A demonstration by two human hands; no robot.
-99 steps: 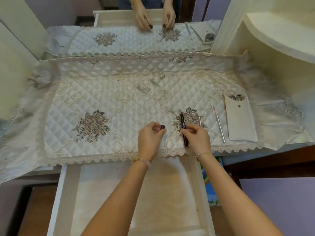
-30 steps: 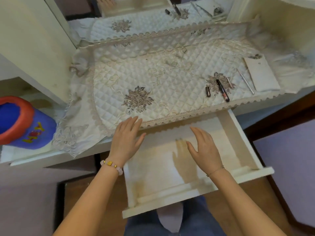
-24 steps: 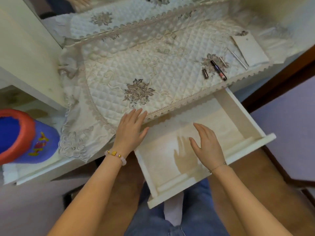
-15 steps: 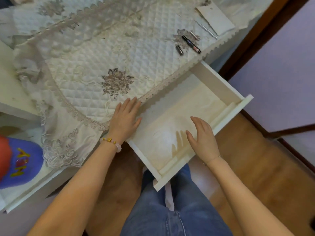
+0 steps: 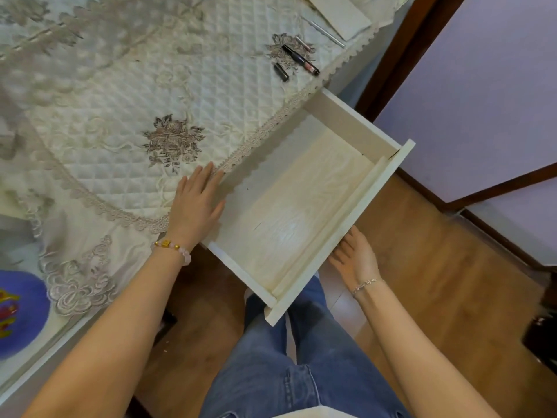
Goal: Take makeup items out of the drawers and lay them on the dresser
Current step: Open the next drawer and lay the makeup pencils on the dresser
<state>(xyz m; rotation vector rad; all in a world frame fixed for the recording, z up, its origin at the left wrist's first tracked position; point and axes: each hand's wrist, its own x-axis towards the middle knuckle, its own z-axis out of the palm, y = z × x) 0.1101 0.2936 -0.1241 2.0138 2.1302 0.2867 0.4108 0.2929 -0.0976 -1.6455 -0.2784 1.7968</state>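
Note:
The pale drawer point(image 5: 355, 125) is pulled out from under the dresser, and nothing lies inside it. My left hand point(image 5: 197, 208) rests flat and open on the lace edge of the quilted dresser cloth point(image 5: 120, 116), beside the drawer's left wall. My right hand point(image 5: 355, 259) is open against the outside of the drawer's front panel, its fingertips partly hidden behind it. On the cloth at the far right lie a dark mascara tube point(image 5: 300, 59), a small lipstick point(image 5: 281, 71), a short pink stick point(image 5: 303, 43), a thin metal tool point(image 5: 327, 33) and a cream pouch point(image 5: 340, 13).
A blue cap point(image 5: 21, 312) sits on a lower shelf at the left. My legs in jeans point(image 5: 289, 366) are below the drawer. Wooden floor point(image 5: 437, 297) spreads to the right, bounded by a lilac wall point(image 5: 482, 86) with dark trim.
My right hand has left the drawer's inside and gone to the outside of its front panel. My left hand stays on the cloth edge. The view has tilted down and right.

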